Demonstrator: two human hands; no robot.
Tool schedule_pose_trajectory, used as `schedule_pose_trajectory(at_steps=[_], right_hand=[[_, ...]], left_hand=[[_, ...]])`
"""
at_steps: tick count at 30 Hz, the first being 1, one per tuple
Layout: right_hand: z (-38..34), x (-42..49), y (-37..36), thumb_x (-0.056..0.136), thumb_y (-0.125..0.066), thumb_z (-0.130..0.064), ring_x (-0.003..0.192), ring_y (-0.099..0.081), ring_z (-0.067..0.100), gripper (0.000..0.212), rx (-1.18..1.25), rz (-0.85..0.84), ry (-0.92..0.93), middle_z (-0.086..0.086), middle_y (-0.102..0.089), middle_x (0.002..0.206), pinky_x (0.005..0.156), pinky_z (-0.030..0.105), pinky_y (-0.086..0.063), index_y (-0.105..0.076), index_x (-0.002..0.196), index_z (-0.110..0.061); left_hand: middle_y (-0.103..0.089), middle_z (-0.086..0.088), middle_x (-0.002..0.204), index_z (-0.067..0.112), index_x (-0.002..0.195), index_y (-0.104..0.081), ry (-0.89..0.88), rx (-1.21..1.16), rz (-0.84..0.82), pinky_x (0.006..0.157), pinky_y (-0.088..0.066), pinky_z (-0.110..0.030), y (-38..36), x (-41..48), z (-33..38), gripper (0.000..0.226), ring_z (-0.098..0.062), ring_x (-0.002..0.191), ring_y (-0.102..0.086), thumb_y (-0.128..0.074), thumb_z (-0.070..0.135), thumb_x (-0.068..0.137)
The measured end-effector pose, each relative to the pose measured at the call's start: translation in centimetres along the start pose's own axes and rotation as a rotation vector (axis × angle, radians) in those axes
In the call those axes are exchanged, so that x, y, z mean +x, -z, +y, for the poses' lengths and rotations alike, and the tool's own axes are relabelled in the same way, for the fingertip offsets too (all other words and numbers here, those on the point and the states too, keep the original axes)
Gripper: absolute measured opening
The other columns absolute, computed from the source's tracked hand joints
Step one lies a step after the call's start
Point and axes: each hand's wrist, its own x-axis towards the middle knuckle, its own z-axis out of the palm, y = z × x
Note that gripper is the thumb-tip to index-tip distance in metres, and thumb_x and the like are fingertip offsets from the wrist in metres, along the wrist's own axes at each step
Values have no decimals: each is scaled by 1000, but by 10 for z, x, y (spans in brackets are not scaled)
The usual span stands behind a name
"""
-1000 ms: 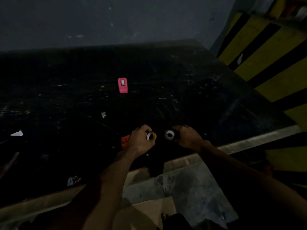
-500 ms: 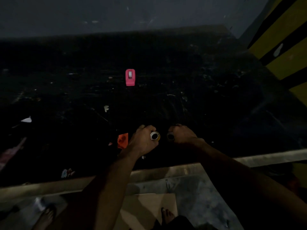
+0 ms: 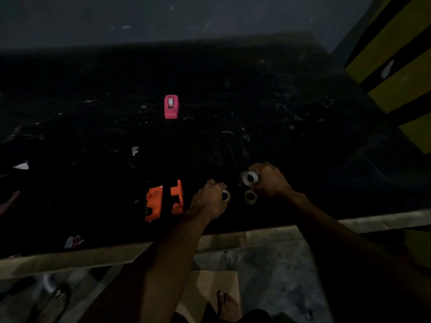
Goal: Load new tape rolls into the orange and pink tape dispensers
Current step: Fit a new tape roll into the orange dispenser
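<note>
The pink tape dispenser point(image 3: 171, 106) stands upright far back on the dark table, a white roll inside it. The orange dispenser point(image 3: 163, 200) lies near the front edge, apart in two halves. My left hand point(image 3: 207, 201) is just right of it, closed around a small tape roll point(image 3: 225, 196). My right hand point(image 3: 268, 180) holds another clear roll point(image 3: 250, 177) a little farther back. A third roll point(image 3: 250, 196) lies on the table between my hands.
The dark table point(image 3: 303, 136) is littered with small paper scraps point(image 3: 134, 150) and a crumpled wrapper point(image 3: 73, 241) at the front left. A yellow-and-black striped wall point(image 3: 396, 66) rises on the right. Bare feet point(image 3: 227, 304) and cardboard lie below the table's edge.
The view shifted right, baring the orange dispenser's two halves. My right hand moved back and right with a roll, and a third roll now lies between my hands.
</note>
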Motion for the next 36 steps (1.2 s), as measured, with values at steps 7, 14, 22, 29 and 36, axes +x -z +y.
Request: schedule_pose_trajectory(at_steps=[7,14,22,29,36], right_hand=[[14,-16,3,72,-70,-21,94,-62,28,18,61,-6,-22,9,-63,103,72,26,-38,-54,79,-27],[-36,-19,2,68,-76,-8,99,-64,24,38,219,35,63,8,-69,104,87,36,-53,-66,105,-13],[-142,-17,-31,72,-72,9,77,-57,7,49,476,4,231,8,-54,99,60,-1,-41,-61,118,-2],[-191,-23,-57,68,-78,1,92,-55,15,54,520,-39,309,11,-57,109,74,11,-46,-64,117,-15],[-202,-30,-66,71,-77,1,93,-54,11,53,530,-66,282,-8,-54,92,70,3,-43,-62,120,-14]], left_hand=[[-45,-10,138,23,139,-48,-56,30,-23,105,-42,-34,2,3,4,55,-28,126,-50,-62,31,87],[-69,-11,111,13,127,-61,67,-697,43,72,-49,-22,46,-9,-8,37,-18,93,-65,-62,19,90],[-66,-6,100,15,121,-57,336,-1380,-33,83,-52,-32,100,-43,-79,37,-21,90,-65,-55,40,93],[-70,-10,100,16,123,-61,359,-1463,-75,69,-52,-25,118,-66,-128,36,-18,81,-64,-59,33,91],[-70,-12,101,15,116,-63,384,-1500,-157,64,-52,-23,123,-74,-141,36,-18,83,-64,-62,38,88]])
